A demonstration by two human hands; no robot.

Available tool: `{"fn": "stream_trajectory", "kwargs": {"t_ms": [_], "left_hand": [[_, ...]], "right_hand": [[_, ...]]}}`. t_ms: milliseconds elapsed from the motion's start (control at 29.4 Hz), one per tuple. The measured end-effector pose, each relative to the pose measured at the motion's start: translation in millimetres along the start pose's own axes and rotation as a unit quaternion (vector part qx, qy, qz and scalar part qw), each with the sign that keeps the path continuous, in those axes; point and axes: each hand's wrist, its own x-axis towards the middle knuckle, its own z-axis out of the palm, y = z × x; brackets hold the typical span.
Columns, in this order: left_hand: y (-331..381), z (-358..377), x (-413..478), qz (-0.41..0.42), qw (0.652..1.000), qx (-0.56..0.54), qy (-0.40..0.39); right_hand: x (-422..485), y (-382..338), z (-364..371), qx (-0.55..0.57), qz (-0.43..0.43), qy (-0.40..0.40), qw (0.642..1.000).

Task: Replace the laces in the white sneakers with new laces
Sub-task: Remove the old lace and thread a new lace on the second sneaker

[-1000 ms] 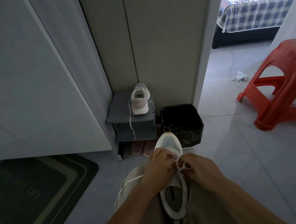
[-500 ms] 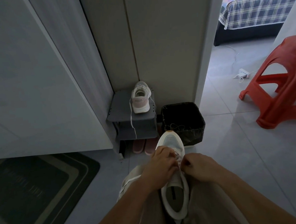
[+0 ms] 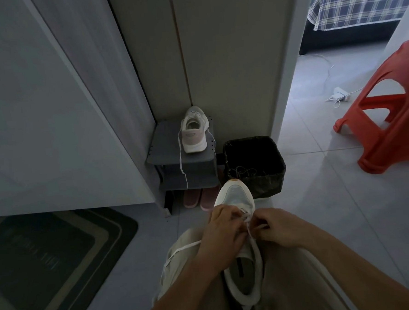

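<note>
- The sneaker (image 3: 234,197) lies along the seated person's lap, toe pointing away and heel opening facing up.
- A dark strip on the insole (image 3: 240,267) may carry print; it is too dim to read.
- The left hand (image 3: 222,235) covers the eyelet area, fingers curled down onto the lace (image 3: 185,246) there. One white run of the lace trails out from under this hand across the left thigh.
- The right hand (image 3: 275,229) is just beside the left, thumb and fingers pinching a loop of the lace at the sneaker's right edge.
- The second sneaker (image 3: 195,131) stands on the top shelf of a grey shoe rack (image 3: 165,154), heel toward the viewer. Its loose lace hangs over the shelf's front edge.
- Pink slippers (image 3: 199,198) sit under the rack.
- A black bin (image 3: 255,175) stands right of the rack, just beyond the held sneaker's toe.
- The dark mat (image 3: 49,260) at lower left bears lettering, unreadable in this light.
- Bare floor (image 3: 321,207) opens to the right, up to a red stool (image 3: 388,119) standing well apart from the hands.
</note>
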Motion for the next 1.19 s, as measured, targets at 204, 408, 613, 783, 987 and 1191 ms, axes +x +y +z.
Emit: {"fn": "stream_trajectory", "kwargs": {"t_ms": [204,408,613,783,987,1191], "left_hand": [[-3.3,-1.2,2.3,-0.014,0.999,-0.030,-0.016],[-5.0,-0.3,8.8,-0.010,0.999,-0.003,-0.038],[-5.6,-1.0,-1.7,-0.078,0.992,-0.096,0.013],[-34.4,-17.7,-20.4,-0.138,0.987,-0.076,0.034],[-36.0,-23.4,-14.5,-0.120,0.988,-0.092,-0.042],[-39.3,-26.6,-12.8,-0.170,0.965,-0.195,-0.031]], "right_hand": [[-6.8,7.3,17.4,-0.059,-0.059,0.132,0.988],[4.6,10.2,19.4,-0.069,-0.016,0.090,0.993],[24.7,6.7,2.2,0.086,0.078,-0.017,0.993],[23.5,9.8,-9.3,0.084,0.045,-0.030,0.995],[11.4,13.8,7.6,-0.075,-0.096,0.102,0.987],[5.6,12.5,7.1,-0.033,-0.046,0.116,0.992]]}}
